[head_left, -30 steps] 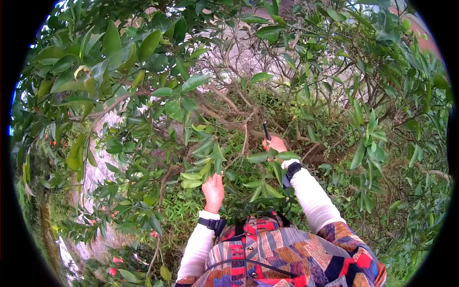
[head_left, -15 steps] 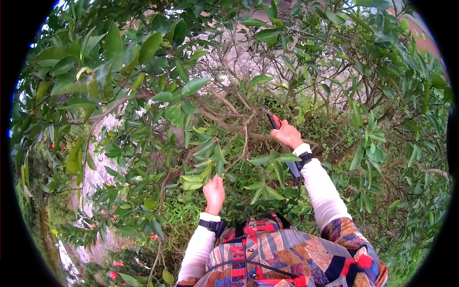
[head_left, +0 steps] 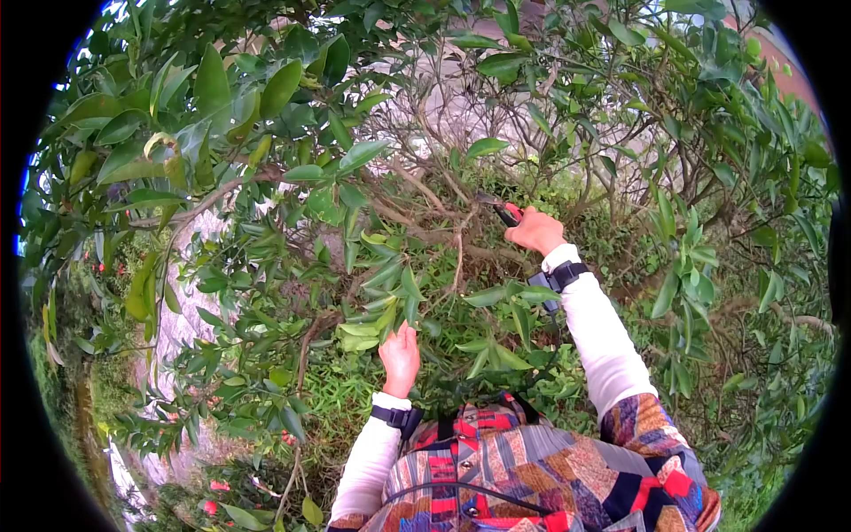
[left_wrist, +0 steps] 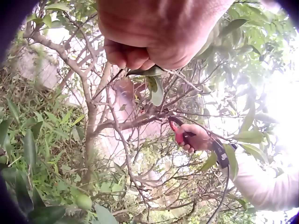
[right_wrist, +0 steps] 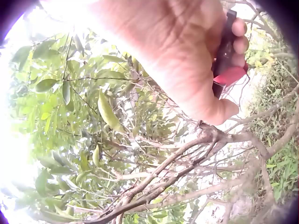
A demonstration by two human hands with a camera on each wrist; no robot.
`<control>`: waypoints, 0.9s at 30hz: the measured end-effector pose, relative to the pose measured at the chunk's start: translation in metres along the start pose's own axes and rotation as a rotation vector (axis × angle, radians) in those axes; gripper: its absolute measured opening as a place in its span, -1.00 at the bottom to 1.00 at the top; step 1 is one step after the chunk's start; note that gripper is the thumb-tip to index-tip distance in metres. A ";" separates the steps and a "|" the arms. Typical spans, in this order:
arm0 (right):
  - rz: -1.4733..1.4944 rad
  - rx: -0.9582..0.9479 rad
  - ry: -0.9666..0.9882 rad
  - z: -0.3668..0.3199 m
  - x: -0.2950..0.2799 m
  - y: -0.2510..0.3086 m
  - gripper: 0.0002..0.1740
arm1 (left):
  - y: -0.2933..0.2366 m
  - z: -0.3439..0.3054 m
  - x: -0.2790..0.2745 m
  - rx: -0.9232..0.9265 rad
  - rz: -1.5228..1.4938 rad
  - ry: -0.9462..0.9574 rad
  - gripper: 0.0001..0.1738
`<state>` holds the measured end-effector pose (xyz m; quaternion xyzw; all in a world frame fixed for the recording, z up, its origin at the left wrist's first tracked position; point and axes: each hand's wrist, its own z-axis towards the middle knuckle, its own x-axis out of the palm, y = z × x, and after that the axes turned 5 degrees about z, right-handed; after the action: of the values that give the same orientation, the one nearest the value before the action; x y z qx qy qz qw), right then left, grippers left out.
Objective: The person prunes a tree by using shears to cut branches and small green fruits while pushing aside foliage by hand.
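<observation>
My right hand [head_left: 538, 232] grips red-and-black pruning shears [head_left: 509, 215], their blades pointing into the bare branches [head_left: 461, 217] of a leafy tree. The right wrist view shows the fingers wrapped round the dark handle [right_wrist: 228, 44]; the blades are hidden there behind the hand. In the left wrist view the shears' red part [left_wrist: 175, 132] sits right at a forking branch [left_wrist: 140, 122]. Lower and to the left, my left hand [head_left: 401, 362] has its fingers curled at a thin leafy twig [left_wrist: 157, 91], beside a cluster of green leaves [head_left: 359, 337].
Dense foliage [head_left: 213, 84] hangs at upper left, and more leafy shoots [head_left: 687, 266] stand at right. A thick limb [head_left: 213, 191] runs across the left side. A small green fruit [left_wrist: 83, 201] shows low in the left wrist view. Grass and weeds [head_left: 332, 390] cover the ground below.
My right hand has moved up and to the right from behind the leaves, and the shears have swung to point left at the branches. The left hand has hardly moved.
</observation>
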<state>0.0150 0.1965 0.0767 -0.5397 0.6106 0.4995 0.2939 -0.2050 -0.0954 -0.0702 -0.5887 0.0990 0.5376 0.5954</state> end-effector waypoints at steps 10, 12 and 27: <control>0.042 0.049 0.049 0.004 -0.009 0.004 -0.18 | -0.004 -0.001 -0.004 0.002 -0.009 0.009 -0.74; 0.078 0.045 0.079 0.003 -0.012 0.004 -0.14 | -0.007 -0.001 -0.008 -0.005 -0.005 0.031 -0.73; 0.058 0.009 -0.109 0.012 0.000 0.004 -0.21 | -0.009 -0.002 -0.006 0.017 -0.048 -0.008 -0.73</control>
<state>0.0090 0.2072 0.0738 -0.4925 0.6114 0.5336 0.3145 -0.1994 -0.0982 -0.0610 -0.5839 0.0871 0.5246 0.6134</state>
